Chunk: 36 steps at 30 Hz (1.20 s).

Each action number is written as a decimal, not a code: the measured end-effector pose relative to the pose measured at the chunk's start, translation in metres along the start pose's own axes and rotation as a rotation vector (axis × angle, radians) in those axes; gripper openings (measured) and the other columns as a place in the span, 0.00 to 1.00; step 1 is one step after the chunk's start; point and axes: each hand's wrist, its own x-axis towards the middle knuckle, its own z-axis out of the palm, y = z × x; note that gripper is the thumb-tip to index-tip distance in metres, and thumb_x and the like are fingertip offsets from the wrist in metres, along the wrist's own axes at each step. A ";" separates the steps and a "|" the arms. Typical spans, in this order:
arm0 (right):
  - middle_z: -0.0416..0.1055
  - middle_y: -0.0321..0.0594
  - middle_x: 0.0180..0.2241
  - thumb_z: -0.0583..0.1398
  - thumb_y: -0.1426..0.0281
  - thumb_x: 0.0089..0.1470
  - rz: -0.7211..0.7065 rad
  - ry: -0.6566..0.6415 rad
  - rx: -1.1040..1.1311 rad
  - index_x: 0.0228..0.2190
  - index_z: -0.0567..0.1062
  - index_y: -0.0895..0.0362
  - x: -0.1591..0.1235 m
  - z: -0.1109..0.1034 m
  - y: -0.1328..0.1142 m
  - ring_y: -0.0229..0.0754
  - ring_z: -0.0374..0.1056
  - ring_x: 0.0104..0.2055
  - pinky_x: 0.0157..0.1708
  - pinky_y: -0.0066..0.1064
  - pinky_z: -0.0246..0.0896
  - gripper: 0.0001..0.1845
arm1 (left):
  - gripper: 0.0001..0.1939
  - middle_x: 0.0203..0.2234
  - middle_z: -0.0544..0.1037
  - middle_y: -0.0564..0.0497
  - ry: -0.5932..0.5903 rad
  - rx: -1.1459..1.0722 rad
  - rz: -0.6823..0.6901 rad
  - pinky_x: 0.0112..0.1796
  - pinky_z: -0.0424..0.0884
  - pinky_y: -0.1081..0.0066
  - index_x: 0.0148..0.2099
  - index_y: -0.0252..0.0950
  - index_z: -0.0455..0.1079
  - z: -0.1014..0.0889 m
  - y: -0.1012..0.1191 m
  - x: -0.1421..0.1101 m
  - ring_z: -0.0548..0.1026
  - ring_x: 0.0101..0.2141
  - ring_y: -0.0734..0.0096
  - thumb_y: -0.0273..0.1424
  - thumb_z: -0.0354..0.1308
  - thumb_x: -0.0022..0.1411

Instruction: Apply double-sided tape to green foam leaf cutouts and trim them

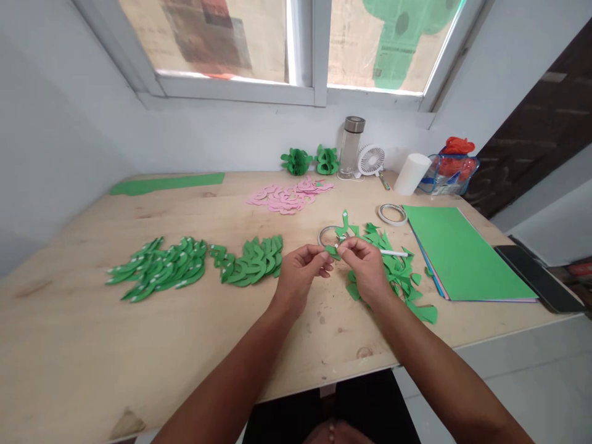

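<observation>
Two bare hands work above a pale wooden table, the left hand and the right hand meeting near its front edge. Thumb and fingers of each are together, pinching a small green paper piece between them. Clock directions run from that piece, 12 toward the window.

Close by, green scraps spread from 2 to 5 o'clock, partly behind the right hand and forearm; a slim white tool lies among them at 3. A tape roll sits just beyond the fingers at 12, partly covered by a curved green cutout. Two piles of cutouts, the nearer one and the white-dotted one, lie at 9.

A paper stack, green sheet uppermost, rests at 3, a dark phone beside it. Another roll sits at 2, pink cutouts at 11. Along the wall stand two green paper ornaments, a bottle, a fan and a white cylinder.

The pinched piece's visible part runs roughly crosswise, from 10 toward 4 o'clock; fingertips hide its ends, and whether it joins the curved cutout cannot be told.
</observation>
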 end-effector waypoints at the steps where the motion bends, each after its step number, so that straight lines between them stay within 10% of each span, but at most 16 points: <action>1: 0.62 0.32 0.20 0.61 0.68 0.43 -0.001 0.003 0.000 0.19 0.69 0.57 0.000 0.000 0.000 0.35 0.58 0.26 0.27 0.26 0.52 0.07 | 0.08 0.21 0.76 0.51 0.001 -0.002 -0.001 0.24 0.68 0.75 0.29 0.32 0.71 0.000 0.000 0.000 0.71 0.21 0.76 0.31 0.63 0.45; 36: 0.67 0.34 0.22 0.59 0.65 0.45 0.063 -0.135 -0.173 0.22 0.70 0.57 -0.001 0.000 0.003 0.36 0.62 0.26 0.26 0.27 0.55 0.08 | 0.04 0.20 0.72 0.54 -0.104 0.395 0.209 0.25 0.68 0.74 0.29 0.35 0.66 -0.008 0.000 0.004 0.70 0.22 0.75 0.31 0.54 0.53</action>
